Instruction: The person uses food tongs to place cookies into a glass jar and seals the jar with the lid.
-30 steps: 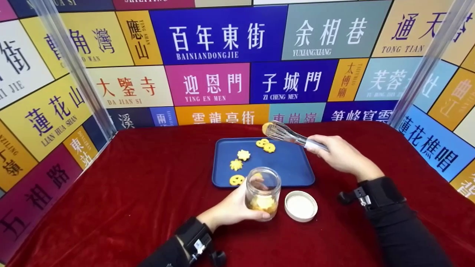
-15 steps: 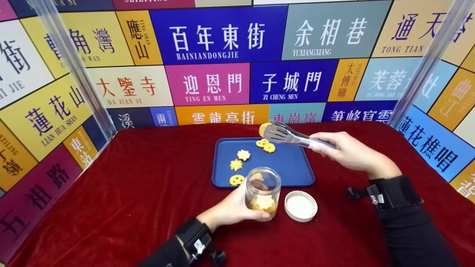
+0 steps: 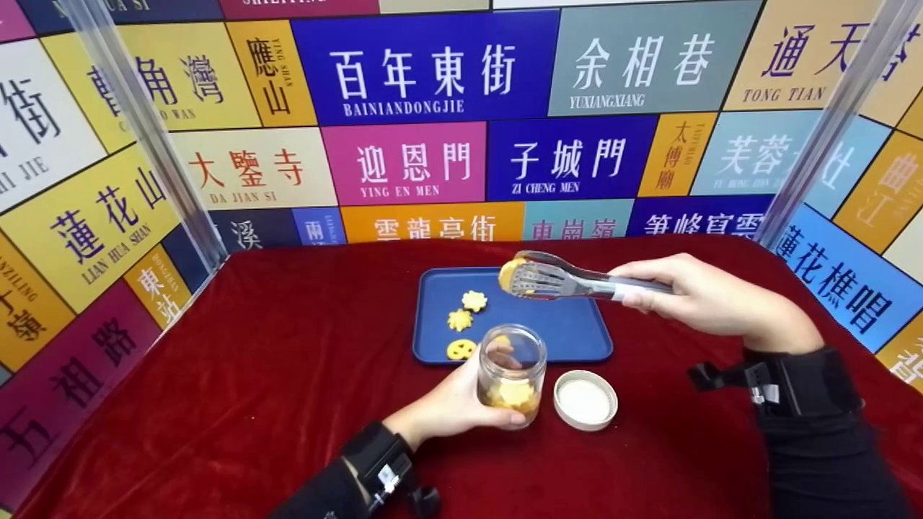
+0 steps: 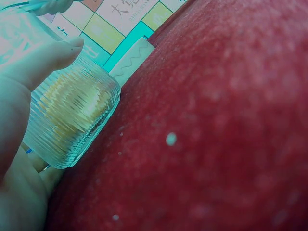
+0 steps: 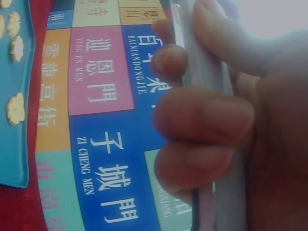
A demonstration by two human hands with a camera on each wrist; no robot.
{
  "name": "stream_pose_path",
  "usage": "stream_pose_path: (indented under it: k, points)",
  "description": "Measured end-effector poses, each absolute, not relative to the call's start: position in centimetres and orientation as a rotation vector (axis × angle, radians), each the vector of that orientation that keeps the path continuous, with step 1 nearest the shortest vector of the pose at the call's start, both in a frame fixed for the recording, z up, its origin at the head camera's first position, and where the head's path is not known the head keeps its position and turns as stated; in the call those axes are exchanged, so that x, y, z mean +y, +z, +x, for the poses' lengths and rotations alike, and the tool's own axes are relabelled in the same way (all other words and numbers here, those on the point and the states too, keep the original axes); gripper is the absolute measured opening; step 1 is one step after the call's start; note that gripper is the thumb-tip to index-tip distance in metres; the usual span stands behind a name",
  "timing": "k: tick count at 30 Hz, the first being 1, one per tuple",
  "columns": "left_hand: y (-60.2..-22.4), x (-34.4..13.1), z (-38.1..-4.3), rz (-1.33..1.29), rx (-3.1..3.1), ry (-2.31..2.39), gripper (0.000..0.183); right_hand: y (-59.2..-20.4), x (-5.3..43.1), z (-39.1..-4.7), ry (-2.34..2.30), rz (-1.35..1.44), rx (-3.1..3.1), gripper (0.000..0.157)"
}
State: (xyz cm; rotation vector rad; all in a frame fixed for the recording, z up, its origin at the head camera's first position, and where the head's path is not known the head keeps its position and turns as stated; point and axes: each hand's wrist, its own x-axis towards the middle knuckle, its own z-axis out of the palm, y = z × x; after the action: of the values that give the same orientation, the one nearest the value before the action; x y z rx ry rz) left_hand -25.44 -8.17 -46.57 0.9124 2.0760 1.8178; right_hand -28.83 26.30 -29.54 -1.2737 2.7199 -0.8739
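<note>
My left hand (image 3: 461,404) grips a clear glass jar (image 3: 530,371) standing on the red cloth, its mouth uncovered. Yellow cookies (image 4: 72,101) fill the ribbed lower part of the jar in the left wrist view. In my right hand (image 3: 692,295) I hold metal tongs (image 3: 555,280) by the handle, fingers wrapped round it. A yellow cookie (image 3: 510,274) is pinched at the tongs' tip, above the blue tray (image 3: 577,339). On the tray lie flower-shaped cookies (image 3: 474,300) and a round cookie with holes (image 3: 460,350). The tongs hide the tray's back part in the head view.
A white lid (image 3: 585,401) lies on the red cloth (image 3: 303,360) just right of the jar. Behind the table rises a wall (image 3: 418,166) of coloured sign panels, with clear posts (image 3: 822,137) at both sides.
My right hand has moved right and a little nearer, bringing the tongs and cookie lower in view, now over the tray's back cookies. The left hand and jar stay still.
</note>
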Motion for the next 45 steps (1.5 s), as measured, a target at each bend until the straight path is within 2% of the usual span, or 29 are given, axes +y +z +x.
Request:
stream_pose_path:
  k: [10, 29, 37, 45]
  points:
    - [-46.59, -8.21, -25.48, 0.924, 2.078, 1.825, 0.093, -29.54, 26.12, -28.33, -0.735, -1.303, 2.614, 0.016]
    - [-46.51, -8.16, -25.36, 0.913, 2.110, 1.807, 0.083, -29.54, 25.73, -28.27, -0.702, -1.287, 2.543, 0.018]
    - [-46.55, -8.19, -25.43, 0.919, 2.077, 1.823, 0.106, -29.45, 25.72, -28.18, -0.728, -1.159, 2.567, 0.023]
    - [-46.54, -8.20, -25.50, 0.950, 2.064, 1.818, 0.095, -29.56, 25.64, -28.31, -0.782, -1.138, 2.608, 0.023]
